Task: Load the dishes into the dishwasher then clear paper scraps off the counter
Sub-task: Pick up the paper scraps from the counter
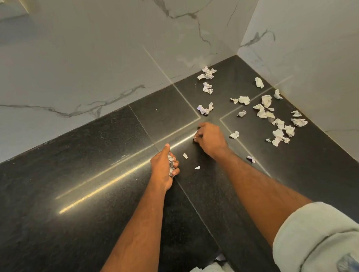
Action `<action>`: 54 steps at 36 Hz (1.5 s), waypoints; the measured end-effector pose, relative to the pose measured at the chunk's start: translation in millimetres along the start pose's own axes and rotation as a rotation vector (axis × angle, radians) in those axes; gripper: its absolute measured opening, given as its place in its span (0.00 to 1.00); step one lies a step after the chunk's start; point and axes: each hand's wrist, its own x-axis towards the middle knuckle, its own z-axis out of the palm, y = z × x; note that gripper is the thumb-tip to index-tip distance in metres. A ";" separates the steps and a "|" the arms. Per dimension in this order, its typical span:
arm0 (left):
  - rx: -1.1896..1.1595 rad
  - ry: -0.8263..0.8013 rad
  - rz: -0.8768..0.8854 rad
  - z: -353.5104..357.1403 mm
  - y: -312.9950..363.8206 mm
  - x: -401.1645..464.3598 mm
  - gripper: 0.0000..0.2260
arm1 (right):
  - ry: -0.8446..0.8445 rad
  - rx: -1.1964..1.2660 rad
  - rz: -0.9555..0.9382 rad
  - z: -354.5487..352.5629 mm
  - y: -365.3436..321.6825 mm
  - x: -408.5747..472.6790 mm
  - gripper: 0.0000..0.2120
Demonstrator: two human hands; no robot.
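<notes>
A black stone counter point(71, 186) runs into a marble-tiled corner. Several crumpled white paper scraps point(266, 108) lie scattered toward the corner on the right. My left hand point(164, 168) grips a wad of gathered scraps point(171, 163) in its curled fingers, just above the counter. My right hand point(210, 139) reaches further in and pinches one small scrap point(196, 133) at the counter surface. Two tiny bits point(185, 155) lie between my hands, and another scrap point(234, 134) sits just right of my right hand. No dishes or dishwasher are in view.
Marble wall tiles point(105, 66) rise behind the counter and on the right side point(317, 52), closing off the corner. More scraps point(207, 72) sit close to the back wall. A small piece point(250, 159) lies beside my right forearm. The counter's front edge is near my body.
</notes>
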 end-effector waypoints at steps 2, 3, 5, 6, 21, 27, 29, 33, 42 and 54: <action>0.005 -0.004 0.004 0.5 0.7 0.7 0.15 | -0.049 -0.090 -0.017 4.8 -0.3 7.3 0.03; 0.010 -0.005 0.004 0.5 1.0 1.1 0.15 | -0.056 -0.117 -0.023 8.8 1.8 11.3 0.04; 0.019 -0.003 0.008 0.3 1.5 1.4 0.15 | -0.045 -0.161 -0.060 14.3 2.8 13.7 0.07; 0.019 -0.005 0.012 0.3 1.6 1.1 0.14 | -0.048 -0.180 -0.073 14.2 0.5 11.1 0.08; 0.048 -0.031 0.028 -1.1 1.5 2.4 0.13 | -0.176 -0.032 -0.086 25.4 -27.3 -47.0 0.10; 0.006 -0.036 -0.002 -2.9 1.0 2.6 0.13 | -0.120 -0.049 0.049 27.3 -34.6 -48.0 0.05; -0.015 -0.037 -0.004 -3.3 -0.5 1.9 0.13 | -0.133 -0.065 0.081 26.2 -39.6 -47.5 0.06; -0.046 -0.014 -0.004 -2.6 -4.4 -0.5 0.14 | -0.168 -0.033 0.092 21.3 -45.6 -48.5 0.06; -0.202 -0.088 -0.049 9.7 -11.2 -3.5 0.15 | -0.157 0.411 -0.055 -0.4 -52.4 -72.5 0.05; -0.168 -0.063 -0.110 44.5 -33.6 -4.2 0.13 | -0.084 0.101 -0.085 -2.5 -39.5 -79.6 0.11</action>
